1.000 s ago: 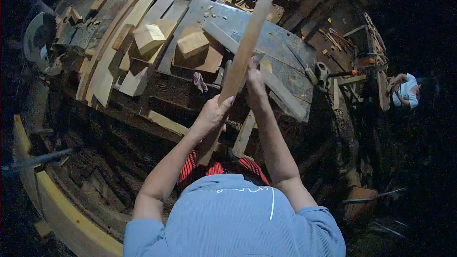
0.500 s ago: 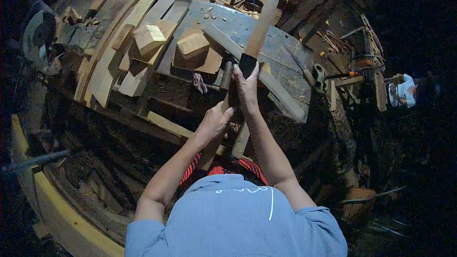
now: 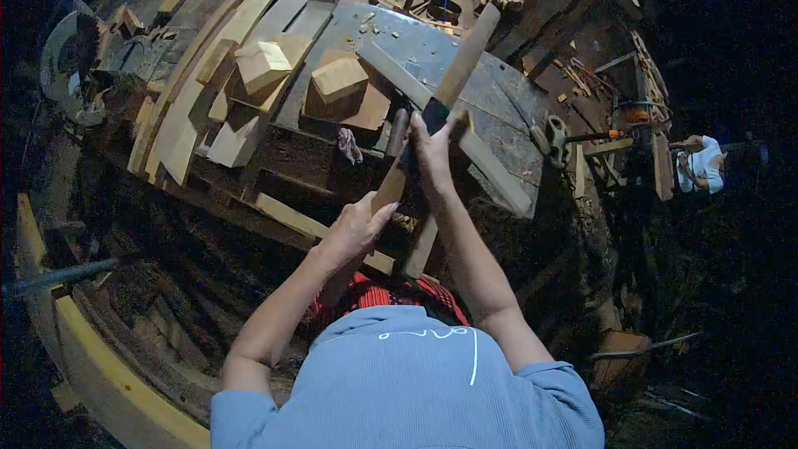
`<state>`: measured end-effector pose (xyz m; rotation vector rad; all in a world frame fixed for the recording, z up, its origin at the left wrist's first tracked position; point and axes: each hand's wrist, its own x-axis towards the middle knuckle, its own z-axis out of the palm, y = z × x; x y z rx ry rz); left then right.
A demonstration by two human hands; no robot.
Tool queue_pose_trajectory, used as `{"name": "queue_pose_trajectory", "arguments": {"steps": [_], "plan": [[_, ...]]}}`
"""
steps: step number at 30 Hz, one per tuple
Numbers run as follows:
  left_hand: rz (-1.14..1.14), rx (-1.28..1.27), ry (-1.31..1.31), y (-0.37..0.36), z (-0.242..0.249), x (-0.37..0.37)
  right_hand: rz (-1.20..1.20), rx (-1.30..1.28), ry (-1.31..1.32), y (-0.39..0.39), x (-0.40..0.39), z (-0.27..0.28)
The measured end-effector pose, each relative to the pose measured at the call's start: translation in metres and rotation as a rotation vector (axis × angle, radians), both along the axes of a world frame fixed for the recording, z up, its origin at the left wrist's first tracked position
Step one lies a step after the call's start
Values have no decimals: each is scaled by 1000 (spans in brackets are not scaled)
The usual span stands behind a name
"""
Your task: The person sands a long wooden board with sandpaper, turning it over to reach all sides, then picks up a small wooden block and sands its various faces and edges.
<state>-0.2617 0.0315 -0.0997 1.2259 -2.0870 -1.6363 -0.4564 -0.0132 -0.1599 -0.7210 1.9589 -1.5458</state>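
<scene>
A long wooden strip (image 3: 460,66) runs diagonally from near my body up over the grey metal workbench (image 3: 499,100). My left hand (image 3: 357,224) grips its lower part. My right hand (image 3: 432,145) is closed higher up the strip and also holds a small dark block-like tool (image 3: 434,114) against the wood. What the dark tool is cannot be made out. The strip's lower end is hidden behind my left hand and my blue shirt.
Wooden blocks (image 3: 339,79) and offcuts (image 3: 262,64) lie on the bench, with long planks (image 3: 199,91) stacked to the left. A curved yellow-edged beam (image 3: 100,366) runs at lower left. Another person (image 3: 702,162) crouches at far right by scattered timber. Surroundings are dark.
The strip has tilted further to the right and my hands have slid along it. My right hand brought the dark tool against the wood and my left hand dropped lower.
</scene>
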Motion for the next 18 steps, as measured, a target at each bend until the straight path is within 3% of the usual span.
{"name": "queue_pose_trajectory", "arguments": {"steps": [2, 5, 8, 9, 11, 12, 14, 15, 16, 17, 18], "plan": [[-14, 4, -38, 4, 4, 6, 68, 65, -90, -9, -23, 8], [-86, -83, -27, 16, 10, 19, -81, 199, 14, -31, -77, -7], [-80, -60, -60, 21, 11, 28, -117, 94, 0, -23, -66, 13], [-76, -77, -85, 18, 11, 28, -119, 257, 104, -12, -44, 27], [-70, -97, -112, 13, 13, 28, -59, 336, 205, -11, -24, 6], [-64, -92, -121, 12, 16, 27, -69, 222, 184, -3, -6, 26], [-61, -81, -137, 15, 19, 31, -2, 331, 164, -20, -39, -5], [-75, -79, -135, 17, 20, 34, -89, 189, 100, -29, -51, -12], [-90, -79, -130, 19, 21, 37, -29, 35, 44, -35, -72, -17], [-93, -78, -130, 22, 22, 41, 15, 62, -133, -29, -73, 29], [-105, -43, -160, 27, 23, 48, 48, -52, -164, -33, -94, 31]]}}
